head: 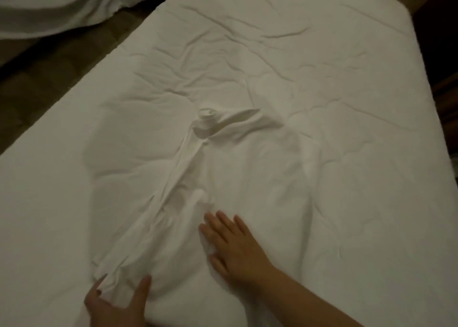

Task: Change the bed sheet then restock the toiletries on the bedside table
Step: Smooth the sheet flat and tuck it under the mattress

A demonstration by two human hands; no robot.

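1. White cotton-like fabric fills the view; on it the right hand point(231, 246) lies palm down with the fingers straight and slightly spread, pressing flat on the bed sheet point(285, 83) near the lower centre.
2. Left hand point(116, 302), at the bottom edge, is turned palm up; thumb and fingers are spread wide around a bunched fold of the sheet, which rests between them. The fingertips touch the cloth, but whether they pinch it cannot be told.
3. Bunched ridge point(173, 202): a band of gathered fabric runs from the left hand diagonally up the bed, passing just beside the fingertips of the right hand.
4. Twisted knot point(207, 123): the ridge ends in a small raised twist of cloth near the middle of the bed, with creases spreading outward from it.
5. Mattress point(396, 54): the sheet covers it fully in view; the far right corner is rounded and the surface is crossed by many shallow wrinkles.
6. Floor point(49, 78): a dark patterned surface lies beside the left edge of the bed.
7. Second white fabric point(62, 4): a pile of pale cloth lies in the upper left corner, well apart from the bed; its kind cannot be told.
8. Dark furniture point(441, 29) stands at the right edge, beside the bed's far corner.
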